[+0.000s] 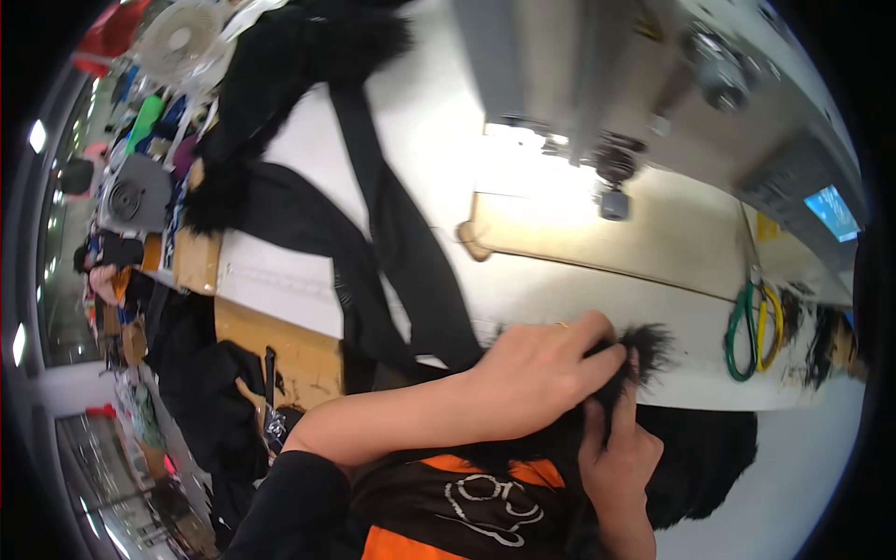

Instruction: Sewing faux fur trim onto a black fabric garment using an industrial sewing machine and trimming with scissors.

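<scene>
At the table's near edge, my left hand (537, 373) reaches across from the left, its fingers bent and pinching a piece of black fur fabric (648, 347). A ring shows on one of its fingers. Just below it, my right hand (621, 471) grips the same fabric between thumb and fingers. Tufts stick out past the fingertips; the rest of the piece is partly hidden by both hands. More black fur (705, 457) hangs below the table edge to the right of my right hand.
A sewing machine (672, 65) stands at the far right, its lamp lighting the bed. Scissors (740, 341) with green and yellow loops lie at right. Black fabric strips (397, 219) with fur ends stretch across the table's left. A small brown piece (474, 243) lies mid-table; a cardboard box (280, 355) stands left.
</scene>
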`<state>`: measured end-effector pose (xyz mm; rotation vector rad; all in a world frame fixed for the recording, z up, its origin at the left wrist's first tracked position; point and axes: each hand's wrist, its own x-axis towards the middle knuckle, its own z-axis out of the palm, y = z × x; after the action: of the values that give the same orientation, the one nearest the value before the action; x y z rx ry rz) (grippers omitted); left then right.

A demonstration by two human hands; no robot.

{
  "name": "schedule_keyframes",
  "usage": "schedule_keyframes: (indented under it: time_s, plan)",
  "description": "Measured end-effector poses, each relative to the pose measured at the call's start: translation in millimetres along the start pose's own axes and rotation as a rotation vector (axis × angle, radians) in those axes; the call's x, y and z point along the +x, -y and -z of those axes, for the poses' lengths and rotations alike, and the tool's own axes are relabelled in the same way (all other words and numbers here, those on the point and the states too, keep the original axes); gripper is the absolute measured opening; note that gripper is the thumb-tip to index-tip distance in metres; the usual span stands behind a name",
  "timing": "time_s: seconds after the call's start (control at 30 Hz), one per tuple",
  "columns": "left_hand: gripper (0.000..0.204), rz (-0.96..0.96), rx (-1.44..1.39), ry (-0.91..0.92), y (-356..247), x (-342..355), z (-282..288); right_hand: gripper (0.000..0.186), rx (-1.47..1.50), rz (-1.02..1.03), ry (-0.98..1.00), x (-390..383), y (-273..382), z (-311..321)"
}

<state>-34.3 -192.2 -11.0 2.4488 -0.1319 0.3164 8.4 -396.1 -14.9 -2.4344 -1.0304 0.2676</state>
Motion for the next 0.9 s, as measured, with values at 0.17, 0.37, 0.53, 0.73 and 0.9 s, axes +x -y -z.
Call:
schedule_keyframes:
  time_s: [0.17,0.37,0.53,0.73,0.9]
  plan:
    - [0.041,0.117,0.002,0.085,2,-16,16,0.066,-0.132,-0.018,0.031,2,6,4]
    - [0.041,0.149,-0.123,0.189,28,-49,72,0.066,-0.176,-0.022,0.019,-1,1,0]
    - [0.036,0.218,-0.205,0.187,44,-75,114,0.065,-0.151,-0.073,0.050,2,11,6]
    - [0.034,0.263,-0.510,0.179,67,-99,132,0.062,-0.160,-0.134,0.080,-1,7,8]
    - [0.035,0.258,-0.616,-0.001,79,-122,130,0.059,-0.139,-0.165,0.084,0,12,9]
